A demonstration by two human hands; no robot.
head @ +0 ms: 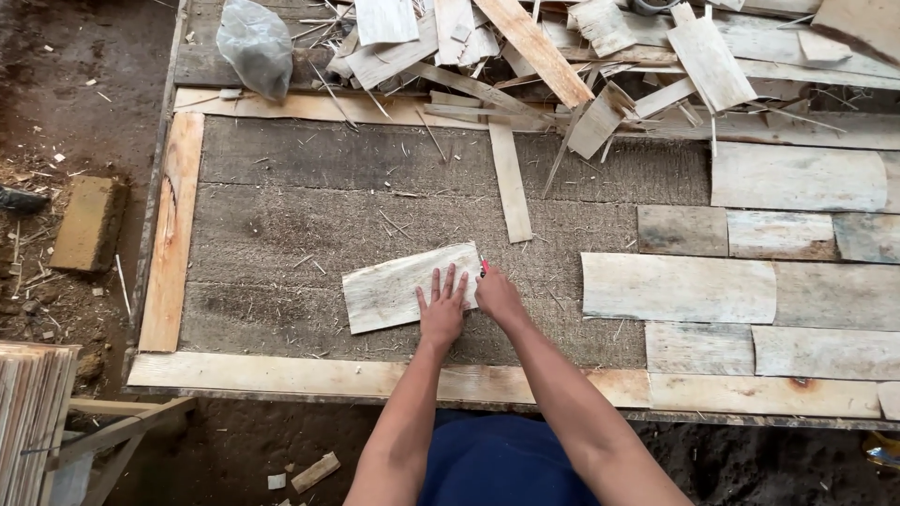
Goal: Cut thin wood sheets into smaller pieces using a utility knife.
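Observation:
A pale veneer sheet (394, 286) lies tilted on the rough grey board (309, 225). My left hand (442, 307) presses flat on its right end, fingers spread. Just right of that sheet edge, my right hand (497, 295) is closed around a small red-handled cutter (485, 267), its tip at the sheet's right edge. Several more veneer pieces (680, 286) lie side by side on the right part of the board.
A heap of veneer scraps (562, 56) fills the far side. A narrow strip (509, 183) lies upright in the middle. Wooden strips frame the board at left (173, 230) and front (375, 378). A grey bag (255, 45) sits at the top left; a brick (86, 223) lies on the dirt.

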